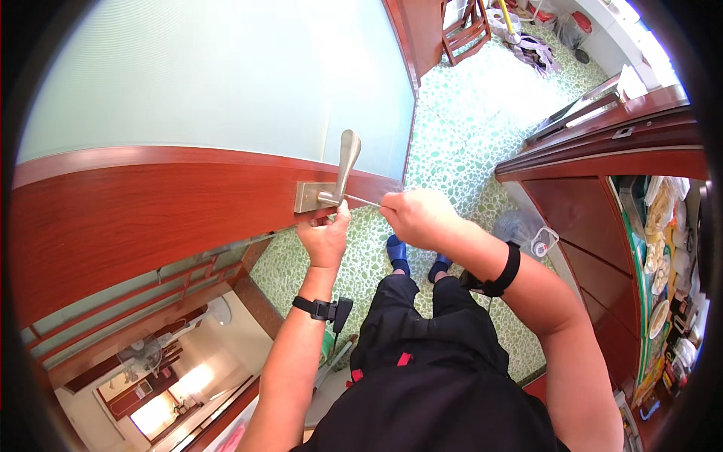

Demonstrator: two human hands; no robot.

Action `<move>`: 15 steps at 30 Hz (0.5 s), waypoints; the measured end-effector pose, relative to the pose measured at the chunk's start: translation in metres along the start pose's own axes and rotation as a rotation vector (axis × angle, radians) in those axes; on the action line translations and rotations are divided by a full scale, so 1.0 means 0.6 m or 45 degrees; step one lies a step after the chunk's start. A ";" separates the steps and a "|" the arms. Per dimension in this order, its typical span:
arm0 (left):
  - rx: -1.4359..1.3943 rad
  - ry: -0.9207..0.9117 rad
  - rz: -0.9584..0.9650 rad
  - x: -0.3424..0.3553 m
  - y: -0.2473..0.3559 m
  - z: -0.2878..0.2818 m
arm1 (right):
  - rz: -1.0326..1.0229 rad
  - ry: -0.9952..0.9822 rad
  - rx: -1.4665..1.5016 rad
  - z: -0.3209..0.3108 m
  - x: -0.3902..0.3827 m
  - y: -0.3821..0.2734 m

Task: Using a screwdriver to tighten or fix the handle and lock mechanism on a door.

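Observation:
A reddish-brown door [181, 200] with a large pale glass panel [226, 83] stands in front of me. On its frame sits a metal door handle [348, 158], its lever turned up from a rectangular plate [309, 197]. My left hand [324, 239] is closed at the handle's base, thumb against the lever's lower end and fingers curled below the plate. In my right hand [419, 217] is a screwdriver, its grip hidden in the closed fingers. The thin screwdriver shaft [361, 200] points left, its tip at the base of the lever.
Green pebble-patterned flooring [463, 128] lies under my blue shoes [397, 247]. To the right, a large clear plastic bottle [520, 228] stands by a brown cabinet [576, 218] and cluttered shelves [663, 286]. A wooden chair [465, 38] and bags are at the far end.

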State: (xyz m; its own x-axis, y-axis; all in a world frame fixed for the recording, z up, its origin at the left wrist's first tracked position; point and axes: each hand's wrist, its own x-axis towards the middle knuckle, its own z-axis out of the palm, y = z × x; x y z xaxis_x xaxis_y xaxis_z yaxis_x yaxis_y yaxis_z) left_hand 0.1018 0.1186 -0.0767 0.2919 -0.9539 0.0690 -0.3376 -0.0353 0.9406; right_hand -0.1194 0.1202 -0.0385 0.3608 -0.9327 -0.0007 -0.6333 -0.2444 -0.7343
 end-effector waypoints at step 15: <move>-0.082 -0.035 0.116 -0.008 0.020 0.014 | 0.866 -0.929 1.638 -0.035 0.029 0.077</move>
State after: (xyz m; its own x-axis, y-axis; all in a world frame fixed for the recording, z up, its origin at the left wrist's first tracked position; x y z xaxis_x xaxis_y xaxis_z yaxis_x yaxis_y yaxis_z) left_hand 0.0887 0.1202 -0.0687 0.2381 -0.9601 0.1468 -0.3035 0.0700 0.9503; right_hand -0.1567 0.0871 -0.0584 0.7360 -0.3617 -0.5723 0.0205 0.8569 -0.5151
